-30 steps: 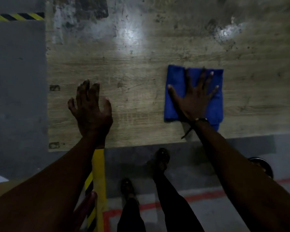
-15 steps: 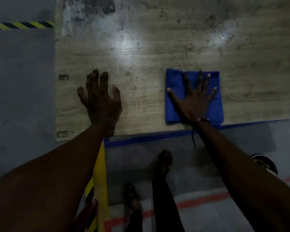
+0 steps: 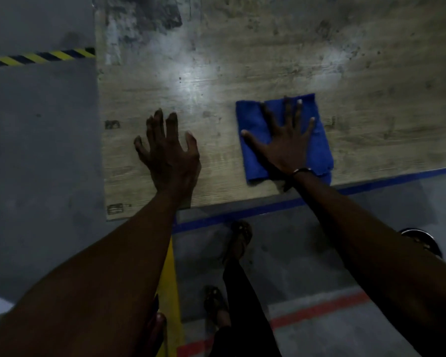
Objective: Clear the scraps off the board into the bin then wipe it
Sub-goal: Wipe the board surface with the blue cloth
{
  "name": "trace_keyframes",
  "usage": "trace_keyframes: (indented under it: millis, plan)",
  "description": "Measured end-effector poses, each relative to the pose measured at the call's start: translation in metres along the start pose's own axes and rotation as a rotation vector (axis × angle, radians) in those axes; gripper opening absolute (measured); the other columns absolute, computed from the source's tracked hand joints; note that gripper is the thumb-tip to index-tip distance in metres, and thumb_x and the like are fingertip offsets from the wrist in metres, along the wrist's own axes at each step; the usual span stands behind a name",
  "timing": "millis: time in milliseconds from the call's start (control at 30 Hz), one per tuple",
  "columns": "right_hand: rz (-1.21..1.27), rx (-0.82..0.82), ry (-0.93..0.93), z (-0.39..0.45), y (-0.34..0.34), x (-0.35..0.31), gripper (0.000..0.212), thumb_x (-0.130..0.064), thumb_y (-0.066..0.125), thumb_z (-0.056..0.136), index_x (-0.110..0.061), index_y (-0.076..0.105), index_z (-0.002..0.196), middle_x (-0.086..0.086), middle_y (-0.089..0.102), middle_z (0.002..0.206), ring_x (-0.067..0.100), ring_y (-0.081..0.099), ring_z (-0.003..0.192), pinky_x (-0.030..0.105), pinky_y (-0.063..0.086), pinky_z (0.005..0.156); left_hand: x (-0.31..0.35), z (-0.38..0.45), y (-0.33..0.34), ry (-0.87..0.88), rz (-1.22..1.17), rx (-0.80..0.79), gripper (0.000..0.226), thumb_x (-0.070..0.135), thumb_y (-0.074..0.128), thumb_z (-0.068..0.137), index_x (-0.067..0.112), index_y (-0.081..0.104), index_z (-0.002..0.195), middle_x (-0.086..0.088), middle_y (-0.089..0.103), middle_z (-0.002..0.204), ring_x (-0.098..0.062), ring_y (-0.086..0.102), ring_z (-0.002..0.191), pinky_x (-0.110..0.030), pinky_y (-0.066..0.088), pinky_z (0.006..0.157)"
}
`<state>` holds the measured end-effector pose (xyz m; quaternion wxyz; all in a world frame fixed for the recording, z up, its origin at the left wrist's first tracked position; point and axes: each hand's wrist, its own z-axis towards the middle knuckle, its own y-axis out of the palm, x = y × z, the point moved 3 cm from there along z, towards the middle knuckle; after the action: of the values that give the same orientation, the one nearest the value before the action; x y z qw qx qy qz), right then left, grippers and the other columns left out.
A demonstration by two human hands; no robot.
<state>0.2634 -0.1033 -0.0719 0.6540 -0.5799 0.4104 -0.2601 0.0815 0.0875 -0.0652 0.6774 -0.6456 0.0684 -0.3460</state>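
1. A black-and-yellow striped hazard tape [image 3: 40,57] runs along the grey floor at the far left, ending at the board's left edge.
2. The large, worn, wood-grain board [image 3: 268,60] fills the upper middle and right; its surface is stained and scuffed, with a bright glare patch near the centre.
3. The left hand [image 3: 169,155] rests on the board near its left front corner, grasping nothing, fingers spread and slightly bent.
4. The folded blue cloth [image 3: 252,140] lies on the board near its front edge, right of the left hand.
5. The right hand [image 3: 285,143] presses flat on the cloth, released, fingers splayed straight.
6. A blue tape line [image 3: 268,206] runs on the floor just beside the board's front edge.
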Motion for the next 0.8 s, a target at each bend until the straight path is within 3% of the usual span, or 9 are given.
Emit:
trace_keyframes:
  millis: [200, 300, 400, 567, 700, 800]
  plan:
    - [0.063, -0.002, 0.19, 0.05, 0.002, -0.026, 0.096, -0.099, 0.022, 0.081, -0.05, 0.009, 0.162, 0.011, -0.01, 0.174, 0.037, -0.012, 0.16, 0.074, -0.006, 0.12, 0.004, 0.002, -0.005, -0.01, 0.033, -0.044, 0.059, 0.047, 0.045, 0.099, 0.032, 0.039, 0.155, 0.003, 0.028, 0.169, -0.02, 0.023, 0.157, -0.057, 0.015, 0.124]
    - [0.022, -0.037, 0.007, 0.055, 0.014, -0.07, 0.097, -0.097, 0.021, 0.08, -0.048, 0.01, 0.163, 0.012, -0.009, 0.174, 0.037, -0.012, 0.16, 0.071, -0.009, 0.121, 0.002, 0.003, -0.006, -0.016, 0.032, -0.063, 0.06, 0.046, 0.046, 0.098, 0.031, 0.038, 0.156, 0.002, 0.027, 0.169, -0.02, 0.022, 0.157, -0.058, 0.016, 0.124]
    - [-0.001, -0.032, -0.155, 0.049, 0.017, -0.072, 0.095, -0.098, 0.024, 0.08, -0.049, 0.015, 0.162, 0.007, -0.003, 0.175, 0.032, -0.009, 0.161, 0.069, -0.004, 0.123, 0.004, 0.004, -0.006, -0.02, 0.024, -0.067, 0.06, 0.045, 0.049, 0.097, 0.031, 0.04, 0.155, 0.002, 0.028, 0.169, -0.02, 0.022, 0.157, -0.057, 0.017, 0.124]
    - [0.052, -0.02, 0.169, 0.091, -0.006, -0.005, 0.096, -0.101, 0.023, 0.077, -0.055, 0.008, 0.16, 0.005, -0.009, 0.175, 0.031, -0.012, 0.16, 0.07, -0.006, 0.123, 0.0, 0.004, -0.007, -0.002, -0.032, -0.066, 0.06, 0.041, 0.052, 0.097, 0.029, 0.042, 0.155, 0.001, 0.025, 0.17, -0.021, 0.021, 0.158, -0.056, 0.015, 0.124]
    - [0.076, 0.031, 0.335, 0.131, -0.004, -0.015, 0.099, -0.1, 0.018, 0.078, -0.049, 0.014, 0.162, 0.012, -0.006, 0.174, 0.036, -0.012, 0.16, 0.073, -0.005, 0.12, 0.014, 0.074, 0.006, 0.154, -0.052, -0.105, 0.066, 0.044, 0.041, 0.099, 0.029, 0.028, 0.162, -0.001, 0.013, 0.174, -0.023, 0.01, 0.16, -0.05, 0.005, 0.127]
    - [0.026, 0.021, 0.074, 0.144, 0.011, -0.058, 0.094, -0.096, 0.021, 0.082, -0.047, 0.016, 0.163, 0.014, -0.003, 0.174, 0.037, -0.008, 0.16, 0.071, -0.005, 0.122, 0.017, 0.163, 0.026, 0.102, -0.08, -0.148, 0.067, 0.048, 0.037, 0.1, 0.026, 0.027, 0.163, -0.004, 0.012, 0.174, -0.025, 0.007, 0.161, -0.054, 0.003, 0.129]
